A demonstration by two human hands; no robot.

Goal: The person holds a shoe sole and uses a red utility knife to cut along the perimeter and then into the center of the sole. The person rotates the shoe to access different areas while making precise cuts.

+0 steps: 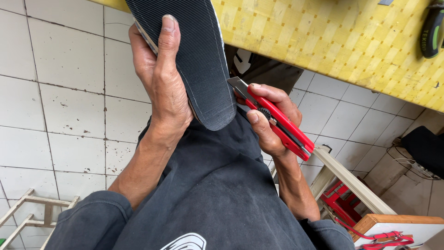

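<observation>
My left hand (162,78) grips a dark ribbed shoe sole (194,51), thumb pressed on its ribbed face, holding it upright above my lap. My right hand (270,120) is closed around a red utility knife (277,121). Its blade tip touches the sole's right edge near the rounded lower end. A pale layer shows along the sole's left edge behind my fingers. My dark trousers (212,185) lie below both hands.
A yellow checkered table (333,37) runs across the top right, with a black and green tool handle (432,32) on it. White floor tiles (64,102) spread to the left. A wooden rack (32,208) sits bottom left; a wooden frame with red straps (370,222) bottom right.
</observation>
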